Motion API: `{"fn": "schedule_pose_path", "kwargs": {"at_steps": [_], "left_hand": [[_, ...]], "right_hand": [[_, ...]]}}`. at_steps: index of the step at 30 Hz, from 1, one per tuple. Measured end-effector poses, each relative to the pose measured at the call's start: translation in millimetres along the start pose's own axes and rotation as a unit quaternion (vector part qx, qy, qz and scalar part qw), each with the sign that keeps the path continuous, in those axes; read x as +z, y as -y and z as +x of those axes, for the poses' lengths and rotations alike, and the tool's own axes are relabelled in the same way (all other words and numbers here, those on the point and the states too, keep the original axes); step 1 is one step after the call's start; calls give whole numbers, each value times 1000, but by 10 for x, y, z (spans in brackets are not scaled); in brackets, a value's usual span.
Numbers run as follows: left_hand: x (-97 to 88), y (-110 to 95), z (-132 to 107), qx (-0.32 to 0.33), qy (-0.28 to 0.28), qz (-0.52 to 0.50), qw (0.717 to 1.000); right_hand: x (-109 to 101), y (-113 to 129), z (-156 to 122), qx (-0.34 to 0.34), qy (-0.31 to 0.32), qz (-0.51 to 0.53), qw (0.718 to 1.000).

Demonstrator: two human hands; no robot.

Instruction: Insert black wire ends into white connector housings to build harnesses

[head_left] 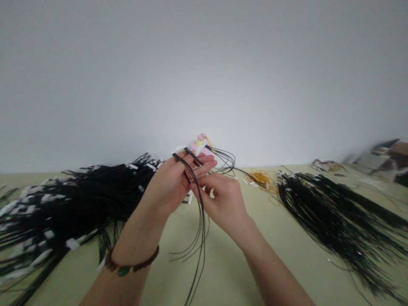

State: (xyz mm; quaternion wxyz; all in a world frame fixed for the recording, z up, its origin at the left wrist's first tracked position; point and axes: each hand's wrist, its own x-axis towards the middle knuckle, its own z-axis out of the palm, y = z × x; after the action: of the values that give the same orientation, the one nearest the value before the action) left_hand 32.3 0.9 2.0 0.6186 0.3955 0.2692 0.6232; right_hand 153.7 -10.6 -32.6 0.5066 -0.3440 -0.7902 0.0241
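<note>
My left hand (172,180), palm turned up, holds several thin black cables (200,204) that drape over its fingers and hang toward the table. A white connector (201,148) shows at its fingertips, with thin wires looping off to the right. My right hand (223,195) is closed in a pinch on the cables beside the left palm. Its fingertips are partly hidden behind the cables. A small pink and yellow item (200,138) stands just behind my fingers.
A large heap of black cables with white connectors (95,191) lies on the left. Another black cable bundle (331,212) spreads across the right. Yellow rubber bands (261,178) lie in a pile between. Boxes (389,155) stand at the far right, and a pale wall (204,76) rises behind the table.
</note>
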Motion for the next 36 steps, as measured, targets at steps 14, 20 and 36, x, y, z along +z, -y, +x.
{"fn": "schedule_pose_path", "kwargs": {"at_steps": [14,20,36], "left_hand": [[6,40,12,-3,1,0,1000],[-41,-15,16,29,-5,-20,999],[-53,-31,12,-1,14,-10,1000]], "right_hand": [[13,-22,17,30,0,1,1000],[-290,-24,29,128,102,170,972],[-1343,-578,-49,55,-266,360,893]]}}
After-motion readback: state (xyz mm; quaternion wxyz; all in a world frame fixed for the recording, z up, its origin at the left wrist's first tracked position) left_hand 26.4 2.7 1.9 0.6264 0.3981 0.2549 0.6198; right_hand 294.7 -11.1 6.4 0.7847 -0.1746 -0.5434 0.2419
